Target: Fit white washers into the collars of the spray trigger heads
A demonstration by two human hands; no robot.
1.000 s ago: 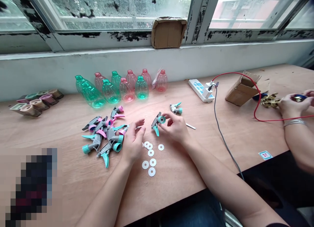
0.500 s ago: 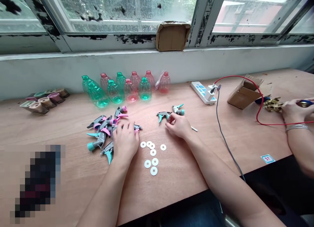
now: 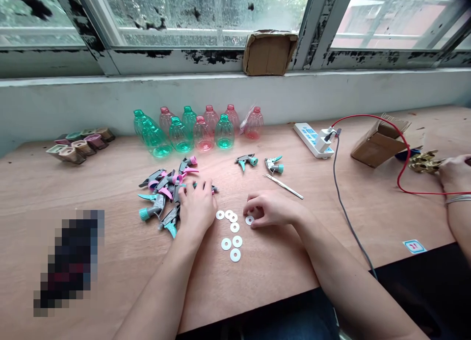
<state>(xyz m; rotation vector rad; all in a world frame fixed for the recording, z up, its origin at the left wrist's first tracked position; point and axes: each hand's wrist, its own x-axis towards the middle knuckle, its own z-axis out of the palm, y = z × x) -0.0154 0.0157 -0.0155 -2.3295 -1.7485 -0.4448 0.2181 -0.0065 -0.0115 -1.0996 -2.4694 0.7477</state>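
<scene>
My left hand (image 3: 197, 205) rests palm down over the right side of a heap of grey spray trigger heads (image 3: 159, 202) with pink or teal parts. Its fingers are spread, and a grey nozzle pokes out beside them; what lies under the palm is hidden. Thumb and fingers of my right hand (image 3: 270, 210) are apart around a flat white washer (image 3: 249, 220) on the table. Several more washers (image 3: 234, 227) lie between my hands. Beyond the right hand are two teal-and-grey trigger heads, one on the left (image 3: 246, 161) and one on the right (image 3: 274, 166), and slim metal tweezers (image 3: 285, 187).
Green bottles (image 3: 181, 136) and pink bottles (image 3: 204, 136) stand by the wall. A power strip (image 3: 312, 140) with a grey cable, a red cord, and an open cardboard box (image 3: 377, 143) are to the right. Another person's hand (image 3: 454, 173) touches brass-coloured parts (image 3: 423, 162). Small containers (image 3: 79, 146) sit left.
My right hand has left the teal trigger head and come nearer to me, down to the washer. The tweezers are now uncovered. My left hand stays on the heap; the view has shifted slightly.
</scene>
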